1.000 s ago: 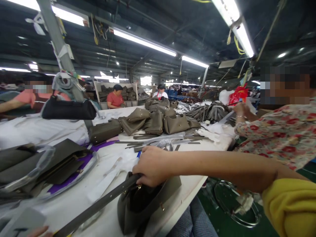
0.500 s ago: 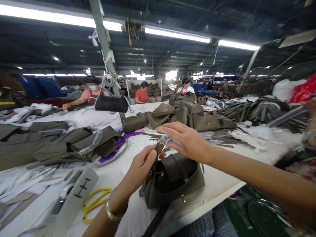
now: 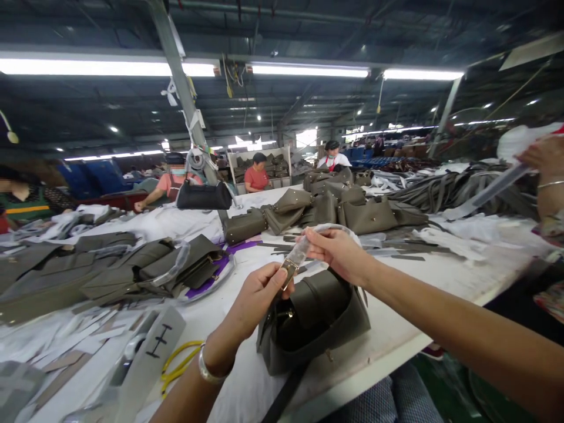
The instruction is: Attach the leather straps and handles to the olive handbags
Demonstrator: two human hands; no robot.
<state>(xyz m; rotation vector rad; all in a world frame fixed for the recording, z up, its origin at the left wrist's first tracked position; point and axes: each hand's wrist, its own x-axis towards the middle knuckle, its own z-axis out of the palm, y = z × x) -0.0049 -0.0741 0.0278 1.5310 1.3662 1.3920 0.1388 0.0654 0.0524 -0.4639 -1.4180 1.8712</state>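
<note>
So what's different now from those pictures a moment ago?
The left hand came up from the lower left and now holds the gold buckle. The right hand let go of the dark strap and, open half a second ago, now pinches the plastic-wrapped handle. The olive bag stayed on the table.

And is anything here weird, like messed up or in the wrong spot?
Nothing looks spilled, and the open bag in front shows no clear damage. The black bag by the post stands out, because the bags piled on the table are greenish-brown. Some loose strips lie at odd angles, which looks untidy.
</note>
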